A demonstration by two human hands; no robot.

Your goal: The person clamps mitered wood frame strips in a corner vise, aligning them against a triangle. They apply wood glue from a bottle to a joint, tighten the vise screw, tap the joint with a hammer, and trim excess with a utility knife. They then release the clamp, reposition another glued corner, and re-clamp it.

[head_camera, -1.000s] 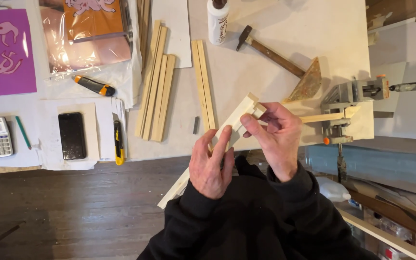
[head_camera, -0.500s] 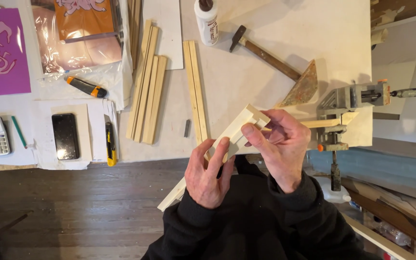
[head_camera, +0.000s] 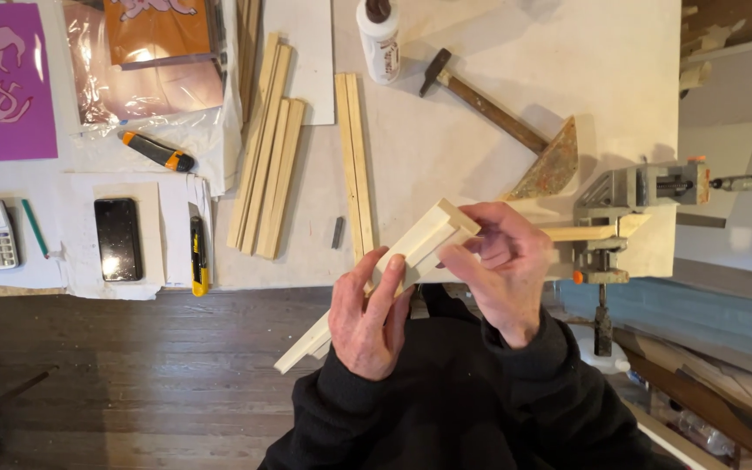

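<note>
Head view: we see one view only, looking down over the table (head_camera: 515, 78).
Left hand (head_camera: 367, 318): clamped on our bundle of wooden strips (head_camera: 411, 248), fingers laid along it.
Right hand (head_camera: 502, 261): closed on the bundle's upper end.
Bundle: held slanted above the table's near edge.
Containers: glue bottle (head_camera: 379, 39) capped, contents unseen; clear plastic bag (head_camera: 145, 74) holds an orange sheet.
</note>
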